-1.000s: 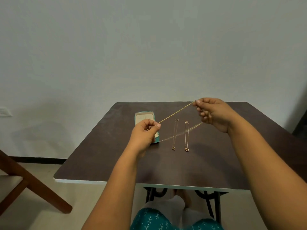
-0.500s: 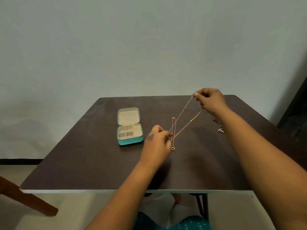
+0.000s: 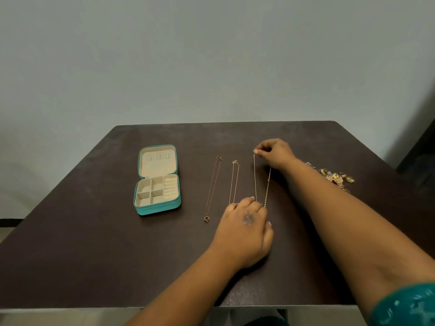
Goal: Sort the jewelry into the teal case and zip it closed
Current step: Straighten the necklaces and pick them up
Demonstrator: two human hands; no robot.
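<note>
While right hand [image 3: 274, 152] pinches gold chain [image 3: 255, 177] top, left hand [image 3: 244, 228] pinches bottom, laying it straight on table [image 3: 94, 231], untangled for teal case [image 3: 157, 180], I judge

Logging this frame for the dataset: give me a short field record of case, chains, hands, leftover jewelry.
case: teal case open, lid flat, compartments look empty
chains on table: two thin necklaces lying straight, beside the case
chain in grip: gold chain, held stretched just right of them
left hand: holds near end
right hand: pinches far end
leftover: earring pile behind the right forearm
</note>
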